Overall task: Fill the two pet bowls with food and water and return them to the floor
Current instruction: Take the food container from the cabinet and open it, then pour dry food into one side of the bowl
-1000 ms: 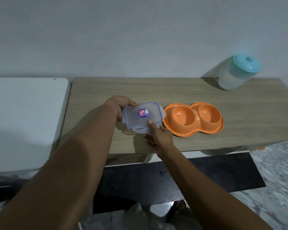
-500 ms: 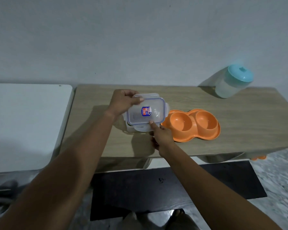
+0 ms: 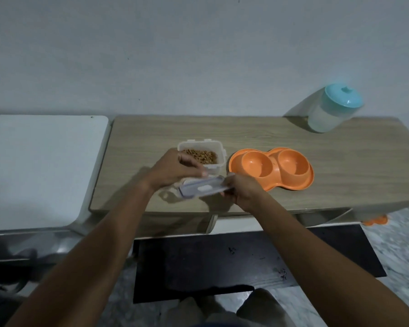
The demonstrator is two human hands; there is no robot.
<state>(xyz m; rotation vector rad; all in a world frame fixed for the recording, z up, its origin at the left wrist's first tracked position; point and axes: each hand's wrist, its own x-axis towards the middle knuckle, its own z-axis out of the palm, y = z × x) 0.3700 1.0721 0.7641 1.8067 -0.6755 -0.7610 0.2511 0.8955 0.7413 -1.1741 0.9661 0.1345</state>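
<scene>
An orange double pet bowl (image 3: 272, 169) with two hollow wells sits on the wooden table (image 3: 340, 166). Left of it stands a clear plastic container (image 3: 219, 149), uncovered, with brown kibble (image 3: 201, 156) inside. My left hand (image 3: 175, 169) and my right hand (image 3: 242, 188) both hold the container's clear blue-rimmed lid (image 3: 202, 188) in front of the container, just above the table. A translucent water jug with a teal cap (image 3: 333, 109) stands at the table's far right, by the wall.
A white surface (image 3: 38, 166) adjoins the table on the left. Below the table's front edge lies a dark mat (image 3: 222, 263) on a marbled floor. A small orange object (image 3: 376, 220) shows under the table's right end.
The lid has come off the container and moved toward me, held in both hands. The kibble inside is now exposed.
</scene>
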